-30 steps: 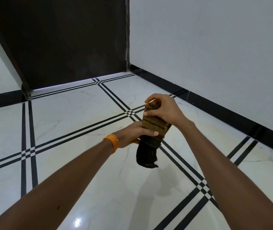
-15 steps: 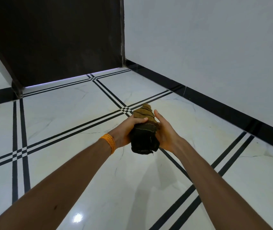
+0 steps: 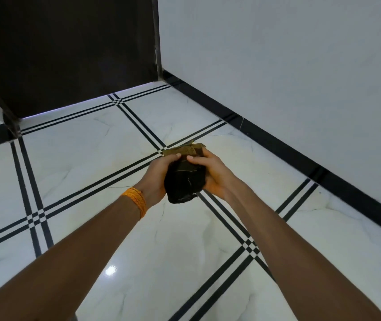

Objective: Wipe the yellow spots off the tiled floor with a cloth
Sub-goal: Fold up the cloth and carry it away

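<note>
Both hands (image 3: 159, 177) gripping bunched cloth (image 3: 184, 179), above tiled floor (image 3: 73, 154)

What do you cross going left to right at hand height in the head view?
tiled floor → orange wrist thread → left hand → cloth → right hand → black skirting → white wall

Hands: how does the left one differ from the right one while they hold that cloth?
The left hand has an orange band at its wrist; the right hand has a bare wrist. The left hand turns mostly its back to the camera, whereas the right hand shows its palm. The left hand is on the cloth's left side and the right hand on its right. Both grip the cloth, thumbs on top, above the floor.
</note>
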Demonstrator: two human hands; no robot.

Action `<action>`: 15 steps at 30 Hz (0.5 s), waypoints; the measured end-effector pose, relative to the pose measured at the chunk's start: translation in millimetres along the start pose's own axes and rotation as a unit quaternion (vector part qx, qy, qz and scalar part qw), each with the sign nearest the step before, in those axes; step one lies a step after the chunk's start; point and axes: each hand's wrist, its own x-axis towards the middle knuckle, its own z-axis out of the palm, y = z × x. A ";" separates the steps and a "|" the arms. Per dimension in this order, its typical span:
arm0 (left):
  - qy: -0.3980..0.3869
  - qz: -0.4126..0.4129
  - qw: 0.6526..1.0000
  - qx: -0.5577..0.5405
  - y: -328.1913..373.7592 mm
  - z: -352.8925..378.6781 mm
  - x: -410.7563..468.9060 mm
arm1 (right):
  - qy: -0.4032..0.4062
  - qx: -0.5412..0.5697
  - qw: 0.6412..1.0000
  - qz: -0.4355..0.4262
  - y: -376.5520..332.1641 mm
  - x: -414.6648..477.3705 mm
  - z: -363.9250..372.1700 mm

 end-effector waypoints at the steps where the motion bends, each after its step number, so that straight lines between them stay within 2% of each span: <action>1: 0.008 0.005 1.000 0.014 14.6 5.6 -11.3 | 0.015 -0.002 1.000 -0.003 -15.5 -10.0 5.6; 5: 0.009 0.007 0.998 0.059 76.9 38.5 -68.4 | 0.058 -0.062 0.996 0.001 -86.3 -59.3 28.6; 10: 0.014 0.037 0.989 0.141 156.2 95.0 -156.2 | 0.069 -0.128 0.989 0.001 -181.6 -141.9 61.7; 15: -0.066 0.046 0.974 0.212 252.9 167.1 -275.8 | 0.088 -0.182 0.979 0.017 -304.2 -275.9 99.8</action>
